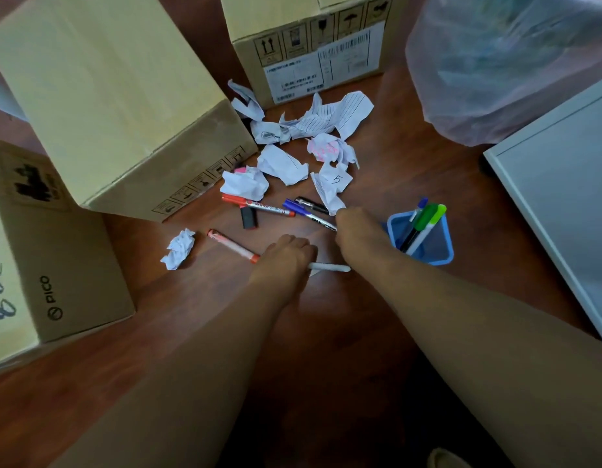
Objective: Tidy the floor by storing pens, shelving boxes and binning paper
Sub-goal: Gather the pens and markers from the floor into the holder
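Pens lie on the brown floor: a red whiteboard marker (259,206), a blue-capped pen (308,215), a black pen (311,205) and an orange-capped marker (230,245). My left hand (286,256) is closed over the orange-capped marker's near end, and a white pen (330,267) sticks out of it to the right. My right hand (355,231) curls over the near end of the blue-capped pen; its fingertips are hidden. A blue pen holder (441,255) with several pens stands right of my right hand. Crumpled paper balls (282,163) are scattered behind the pens, and one (178,248) lies apart at the left.
Three cardboard boxes stand on the floor: a large one (117,96) at left, one with labels (309,45) at the back, and one (56,265) at the near left. A bin lined with a clear bag (502,69) is at the back right. A white cabinet (569,197) fills the right.
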